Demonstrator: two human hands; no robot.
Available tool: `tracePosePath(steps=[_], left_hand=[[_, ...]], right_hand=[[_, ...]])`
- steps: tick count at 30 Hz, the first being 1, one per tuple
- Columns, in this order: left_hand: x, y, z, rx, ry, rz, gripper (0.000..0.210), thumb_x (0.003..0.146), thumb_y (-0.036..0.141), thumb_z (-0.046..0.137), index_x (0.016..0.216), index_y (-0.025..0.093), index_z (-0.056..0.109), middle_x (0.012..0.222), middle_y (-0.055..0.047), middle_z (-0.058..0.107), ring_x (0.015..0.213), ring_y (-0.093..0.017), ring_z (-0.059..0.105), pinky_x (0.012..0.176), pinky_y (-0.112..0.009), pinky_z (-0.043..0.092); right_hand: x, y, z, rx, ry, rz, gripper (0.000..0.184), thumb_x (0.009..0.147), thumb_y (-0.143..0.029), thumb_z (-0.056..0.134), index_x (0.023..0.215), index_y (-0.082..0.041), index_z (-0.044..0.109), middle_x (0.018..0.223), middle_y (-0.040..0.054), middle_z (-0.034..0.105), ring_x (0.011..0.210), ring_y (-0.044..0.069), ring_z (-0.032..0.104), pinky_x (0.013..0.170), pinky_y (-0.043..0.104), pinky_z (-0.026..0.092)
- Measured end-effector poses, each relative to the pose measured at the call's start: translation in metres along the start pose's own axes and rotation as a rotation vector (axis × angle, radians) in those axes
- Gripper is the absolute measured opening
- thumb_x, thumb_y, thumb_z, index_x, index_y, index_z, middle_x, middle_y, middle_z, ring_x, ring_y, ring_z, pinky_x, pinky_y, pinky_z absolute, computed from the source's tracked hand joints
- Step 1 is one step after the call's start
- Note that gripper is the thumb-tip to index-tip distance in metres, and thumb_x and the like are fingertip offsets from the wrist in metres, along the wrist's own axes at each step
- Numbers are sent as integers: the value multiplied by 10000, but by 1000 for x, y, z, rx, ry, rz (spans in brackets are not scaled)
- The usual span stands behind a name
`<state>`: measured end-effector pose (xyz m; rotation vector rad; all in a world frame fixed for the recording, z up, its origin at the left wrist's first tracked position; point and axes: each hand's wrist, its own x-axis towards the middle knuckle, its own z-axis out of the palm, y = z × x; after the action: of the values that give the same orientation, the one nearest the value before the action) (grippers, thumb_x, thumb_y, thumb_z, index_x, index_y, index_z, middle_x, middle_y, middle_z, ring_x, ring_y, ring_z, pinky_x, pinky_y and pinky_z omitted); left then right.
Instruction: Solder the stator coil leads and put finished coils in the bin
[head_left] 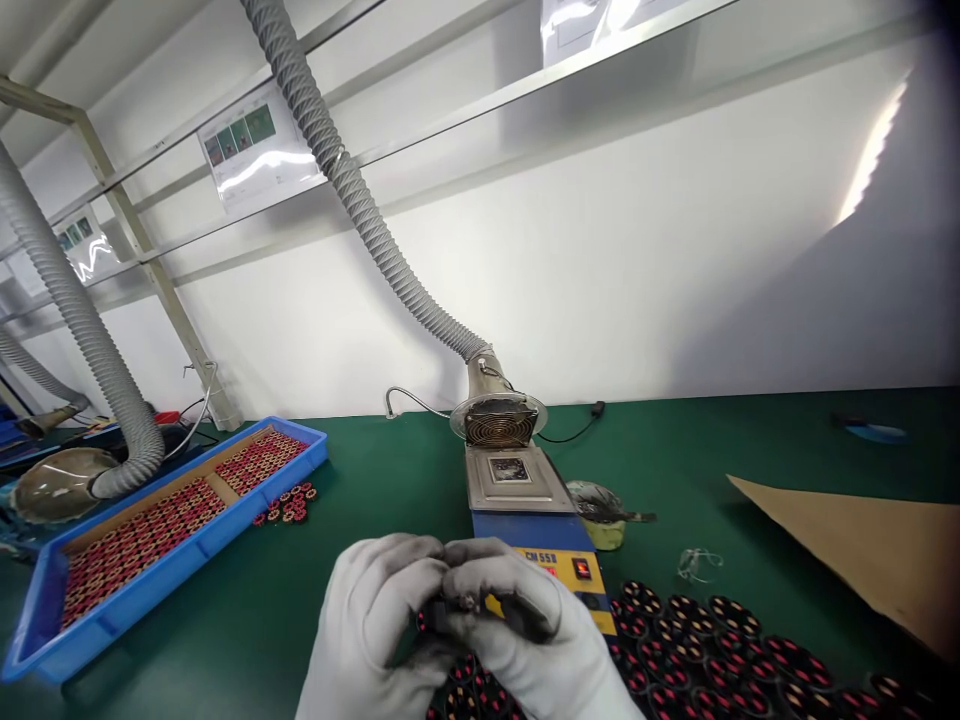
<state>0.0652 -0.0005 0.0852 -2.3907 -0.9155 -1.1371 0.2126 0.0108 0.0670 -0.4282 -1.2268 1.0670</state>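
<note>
My left hand (379, 625) and my right hand (525, 620), both in white gloves with darkened fingertips, come together low in the middle of the head view. Their fingers are bent and pinched close around a small dark part (457, 604), most of it covered by the gloves. Some dark and yellow shows between the right-hand fingers; I cannot make out its kind. Just beyond the hands stands a blue and yellow solder pot (517, 525) with a square metal top. Several round black parts with red and gold spots (480, 690) lie beneath the hands.
More round black parts (697, 650) spread across the front right. A blue tray (259, 500) of small red pieces stands at left, with loose pieces (292, 502) beside it. A fume hose (360, 200) hangs over the pot; a yellow-green cup (606, 535) and cardboard (862, 540) lie right.
</note>
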Motion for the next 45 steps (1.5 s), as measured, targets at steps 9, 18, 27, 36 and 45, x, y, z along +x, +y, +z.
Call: tracePosePath(steps=[9,18,27,36,45], left_hand=[[7,-2,4,111,4,27,172,845,270,515,975,155,514,990,-84,604,980,-191,505,846,-330,379],[8,1,14,107,23,-5,152,799,240,573,912,160,509,936,-82,610,930,-206,529,822,-361,388],[5,-1,23,62,87,-64,268,795,188,524,1060,158,505,1056,-105,579,990,-221,518,828,-380,432],[12,-12,18,-434,-10,-112,302,814,219,576,1111,236,527,1023,-81,621,916,-187,589,770,-308,517],[1,-10,19,-718,292,-541,120,831,209,519,786,214,629,849,-22,657,829,-163,615,718,-236,515]], right_hand=[[11,-6,-13,272,128,269,170,586,-266,763,734,-230,688,712,13,672,682,158,611,661,262,499],[8,0,-25,-107,418,-28,14,666,-222,683,661,-232,675,674,20,644,635,157,590,592,255,488],[13,21,-5,369,54,371,406,482,-337,814,830,-195,662,749,56,678,751,226,627,679,349,513],[9,5,-5,614,-37,532,328,603,-292,759,899,-191,661,859,63,673,866,213,616,783,332,484],[7,28,-13,479,2,482,303,556,-268,791,822,-178,677,798,58,691,817,216,639,807,375,481]])
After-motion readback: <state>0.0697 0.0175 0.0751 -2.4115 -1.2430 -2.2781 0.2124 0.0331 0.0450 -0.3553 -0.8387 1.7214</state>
